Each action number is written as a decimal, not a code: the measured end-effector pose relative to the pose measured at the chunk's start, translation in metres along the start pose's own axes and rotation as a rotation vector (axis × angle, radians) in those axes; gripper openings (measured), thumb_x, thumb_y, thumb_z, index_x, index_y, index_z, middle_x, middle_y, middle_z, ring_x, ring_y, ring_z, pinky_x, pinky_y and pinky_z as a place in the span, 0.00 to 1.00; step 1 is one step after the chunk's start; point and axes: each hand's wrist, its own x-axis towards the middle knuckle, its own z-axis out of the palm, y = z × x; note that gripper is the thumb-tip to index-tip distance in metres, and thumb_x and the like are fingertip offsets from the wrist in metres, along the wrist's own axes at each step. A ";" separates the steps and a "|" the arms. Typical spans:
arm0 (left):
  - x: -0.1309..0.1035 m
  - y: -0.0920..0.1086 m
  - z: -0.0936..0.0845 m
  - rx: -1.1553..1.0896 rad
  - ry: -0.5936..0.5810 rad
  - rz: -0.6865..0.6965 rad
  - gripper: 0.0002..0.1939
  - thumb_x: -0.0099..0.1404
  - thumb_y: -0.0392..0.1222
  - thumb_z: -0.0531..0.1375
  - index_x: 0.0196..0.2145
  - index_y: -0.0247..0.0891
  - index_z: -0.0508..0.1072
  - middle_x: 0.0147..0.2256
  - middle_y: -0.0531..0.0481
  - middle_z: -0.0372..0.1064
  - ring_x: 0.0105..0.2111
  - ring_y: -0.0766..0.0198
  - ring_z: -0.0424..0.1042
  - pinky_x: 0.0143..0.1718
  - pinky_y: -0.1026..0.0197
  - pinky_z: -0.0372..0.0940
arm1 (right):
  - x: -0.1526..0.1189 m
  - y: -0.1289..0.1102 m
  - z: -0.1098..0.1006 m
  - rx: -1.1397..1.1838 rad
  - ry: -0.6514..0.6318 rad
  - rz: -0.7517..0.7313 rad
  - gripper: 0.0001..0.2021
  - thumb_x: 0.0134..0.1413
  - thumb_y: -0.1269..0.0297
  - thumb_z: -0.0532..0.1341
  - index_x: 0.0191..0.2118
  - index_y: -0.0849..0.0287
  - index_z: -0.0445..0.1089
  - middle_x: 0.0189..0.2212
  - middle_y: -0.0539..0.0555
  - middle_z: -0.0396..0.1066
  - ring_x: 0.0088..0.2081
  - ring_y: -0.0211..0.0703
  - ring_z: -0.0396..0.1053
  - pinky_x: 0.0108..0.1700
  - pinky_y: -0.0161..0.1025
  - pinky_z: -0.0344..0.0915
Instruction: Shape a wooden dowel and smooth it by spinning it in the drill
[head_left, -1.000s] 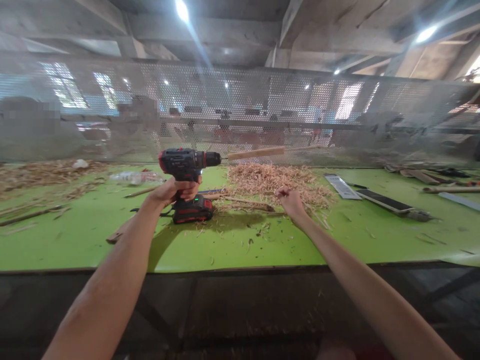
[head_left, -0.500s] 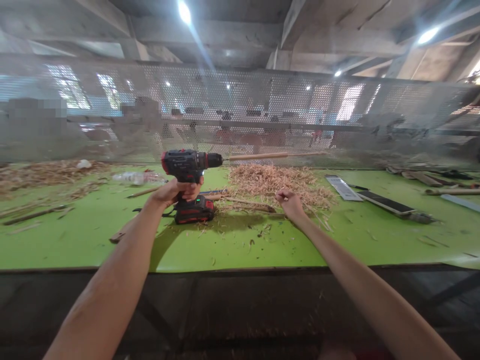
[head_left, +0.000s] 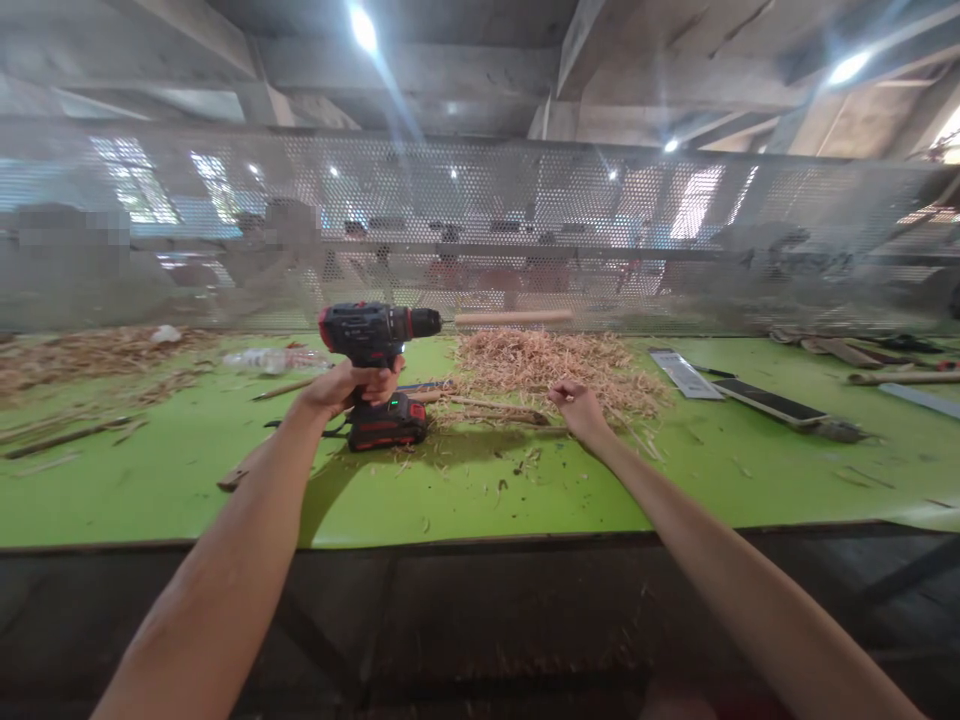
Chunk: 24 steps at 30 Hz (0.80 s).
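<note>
A cordless drill with a black and red body is upright in my left hand, whose fingers wrap round its handle. Its battery base is low over the green tabletop. From the chuck a pale wooden rod points right, level, above a heap of curly wood shavings. My right hand is closed at the near side of the heap, below the rod and apart from it. Whatever its fingers pinch, if anything, is hidden.
Behind the green table stands a perforated metal screen. Sticks lie between my hands. A clear plastic bottle lies at left. A flat dark-faced tool and a printed strip lie at right.
The thin tail that stretched right from the rod's end no longer shows, and the rod looks smoother. Both hands and the drill stay nearly in place; the view has shifted slightly.
</note>
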 end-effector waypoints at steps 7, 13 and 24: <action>-0.002 -0.002 -0.001 -0.010 0.030 0.006 0.20 0.56 0.45 0.72 0.39 0.38 0.67 0.21 0.61 0.49 0.20 0.72 0.44 0.21 0.64 0.46 | -0.001 -0.002 0.001 -0.009 0.012 0.005 0.10 0.58 0.61 0.63 0.26 0.56 0.74 0.25 0.56 0.73 0.24 0.42 0.62 0.29 0.42 0.61; -0.002 -0.003 -0.002 -0.018 0.031 0.011 0.20 0.54 0.42 0.72 0.40 0.39 0.67 0.21 0.61 0.50 0.19 0.72 0.45 0.21 0.64 0.46 | -0.002 -0.004 0.000 -0.016 0.012 -0.003 0.10 0.57 0.62 0.64 0.26 0.56 0.72 0.27 0.55 0.74 0.27 0.43 0.65 0.31 0.41 0.62; 0.002 -0.008 -0.003 -0.006 0.027 0.021 0.20 0.57 0.48 0.70 0.38 0.38 0.66 0.20 0.63 0.49 0.18 0.73 0.45 0.20 0.66 0.44 | -0.002 -0.005 0.003 -0.007 -0.005 0.026 0.09 0.57 0.66 0.65 0.26 0.58 0.72 0.25 0.56 0.74 0.23 0.39 0.63 0.29 0.40 0.63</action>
